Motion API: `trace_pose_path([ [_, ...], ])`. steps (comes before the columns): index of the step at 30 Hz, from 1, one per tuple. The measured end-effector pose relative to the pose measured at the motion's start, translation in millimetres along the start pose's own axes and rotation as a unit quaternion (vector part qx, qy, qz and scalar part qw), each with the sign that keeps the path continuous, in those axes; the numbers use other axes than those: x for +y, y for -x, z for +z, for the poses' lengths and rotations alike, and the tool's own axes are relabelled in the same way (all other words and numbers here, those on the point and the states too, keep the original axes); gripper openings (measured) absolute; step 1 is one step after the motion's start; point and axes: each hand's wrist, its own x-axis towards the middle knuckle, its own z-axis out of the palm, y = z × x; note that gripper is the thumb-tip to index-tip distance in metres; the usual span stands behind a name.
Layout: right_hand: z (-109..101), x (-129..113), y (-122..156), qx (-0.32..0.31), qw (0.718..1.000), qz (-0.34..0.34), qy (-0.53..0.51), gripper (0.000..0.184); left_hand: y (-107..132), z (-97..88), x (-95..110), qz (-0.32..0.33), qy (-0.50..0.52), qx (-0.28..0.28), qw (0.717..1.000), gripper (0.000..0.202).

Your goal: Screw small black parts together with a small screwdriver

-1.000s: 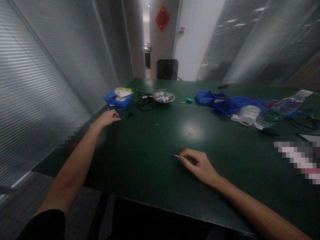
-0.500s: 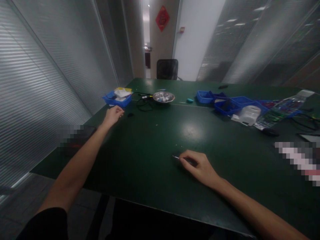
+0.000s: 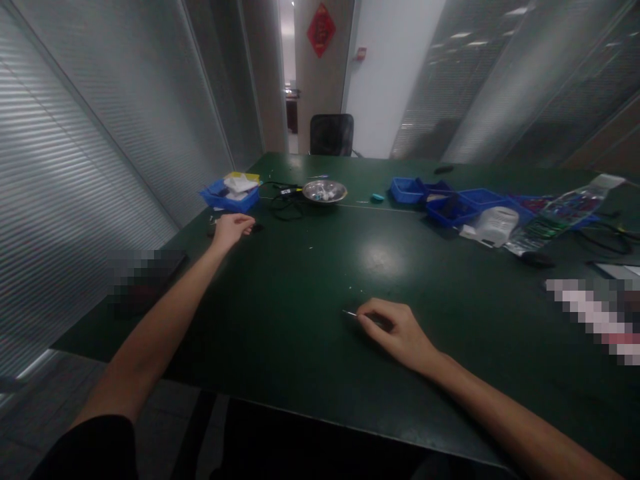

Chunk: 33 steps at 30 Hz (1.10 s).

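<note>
My left hand point(image 3: 231, 231) is stretched far out over the left part of the green table point(image 3: 280, 300), its thumb and fingers drawn together. A small dark object point(image 3: 258, 227) lies right at its fingertips; whether the fingers grip it, I cannot tell. Behind that hand stands a blue basket point(image 3: 227, 198) with white and yellow items in it. My right hand point(image 3: 395, 330) rests on the table nearer to me, closed in a pinch. From its fingers a thin, pointed metal tip point(image 3: 349, 313) sticks out to the left; the rest of that tool is hidden in the hand.
A metal bowl point(image 3: 325, 193) with small bits stands beyond, next to black cables point(image 3: 287, 210). Farther right are blue trays point(image 3: 407, 191), a white container point(image 3: 495, 225) and a clear bottle point(image 3: 563, 213) lying slanted. A black chair point(image 3: 331, 135) is at the far end.
My left hand has shifted slightly right, closer to the small dark object. My right hand stays in place with the thin tool. The view has tilted a little.
</note>
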Motion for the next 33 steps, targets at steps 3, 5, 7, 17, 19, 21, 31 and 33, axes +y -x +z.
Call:
trace_pose_path([
  [3, 0, 0, 0, -0.002, 1.0, 0.001, 0.0, 0.018, 0, 0.4, -1, -0.005, 0.016, -0.002, 1.0, 0.029],
  [5, 0, 2, 0, -0.002, 1.0, 0.0, 0.003, 0.018, -1, 2.1, -3, -0.014, 0.033, 0.0, 0.999, 0.029],
  [7, 1, 4, 1, 0.001, 1.0, -0.002, 0.007, 0.017, -3, 5.0, -7, -0.027, 0.06, 0.006, 0.998, 0.027],
  [17, 0, 2, 1, 0.002, 1.0, -0.001, 0.006, 0.017, 2, 13.6, -7, 0.075, -0.074, 0.052, 0.993, 0.024],
  [19, 0, 2, 1, 0.001, 1.0, -0.003, 0.009, 0.018, 4, 14.0, -7, 0.097, -0.098, 0.064, 0.988, 0.025],
  [21, 0, 3, 1, -0.001, 1.0, -0.005, 0.008, 0.018, 4, 14.4, -6, 0.113, -0.112, 0.079, 0.984, 0.025],
  [31, 0, 5, 2, -0.002, 1.0, -0.008, 0.003, 0.018, 5, 18.9, -11, 0.097, -0.123, 0.097, 0.983, 0.025],
  [33, 0, 5, 2, -0.004, 1.0, -0.005, 0.0, 0.018, 7, 20.1, -12, 0.105, -0.138, 0.099, 0.98, 0.025],
])
